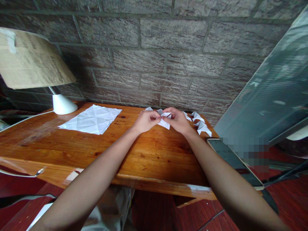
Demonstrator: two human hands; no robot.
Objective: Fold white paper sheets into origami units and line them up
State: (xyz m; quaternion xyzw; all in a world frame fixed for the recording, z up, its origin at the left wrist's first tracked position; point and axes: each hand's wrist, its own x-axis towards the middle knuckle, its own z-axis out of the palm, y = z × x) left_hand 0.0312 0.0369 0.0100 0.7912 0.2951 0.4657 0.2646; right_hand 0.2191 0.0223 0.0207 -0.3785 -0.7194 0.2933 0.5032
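A small folded piece of white paper (pixel 165 123) is held up between both hands above the wooden table. My left hand (pixel 147 120) pinches its left side, thumb and fingertips pressed together. On the other side, my right hand (pixel 177 120) grips the upper right edge with thumb and fingers. Behind and beside the hands stand several more folded paper pieces (pixel 201 127), some partly hidden by the fingers. Farther left lies a stack of creased white paper sheets (pixel 93 119), touched by neither hand.
A lamp with a paper-covered shade (pixel 36 61) and white base (pixel 63 104) stands at the table's (pixel 154 160) left end. At the right edge lies a phone (pixel 237 165). A brick wall (pixel 149 64) rises behind, and a glass panel (pixel 262 86) slants at right.
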